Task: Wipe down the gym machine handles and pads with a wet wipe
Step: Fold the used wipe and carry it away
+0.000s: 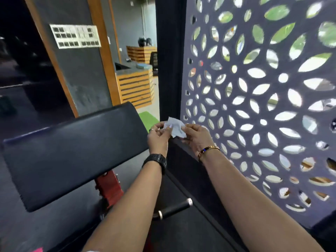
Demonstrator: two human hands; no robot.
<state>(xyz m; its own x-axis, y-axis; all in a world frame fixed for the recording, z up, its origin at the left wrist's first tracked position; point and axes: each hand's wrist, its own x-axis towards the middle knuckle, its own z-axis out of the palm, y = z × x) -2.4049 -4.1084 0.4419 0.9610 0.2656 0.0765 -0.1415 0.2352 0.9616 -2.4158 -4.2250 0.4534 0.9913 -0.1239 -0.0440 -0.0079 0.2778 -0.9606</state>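
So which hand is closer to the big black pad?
Left. The left hand is just past the pad's right end; the right hand is farther right, across the wipe both hold.

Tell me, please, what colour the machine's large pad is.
The pad is black, clearest in the head view.

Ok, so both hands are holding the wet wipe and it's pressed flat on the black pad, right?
Not quite. The left hand and right hand do both hold the wet wipe, but it is not pressed on the black pad. The head view shows it crumpled between the fingers, held up beyond the pad's right end and not touching it.
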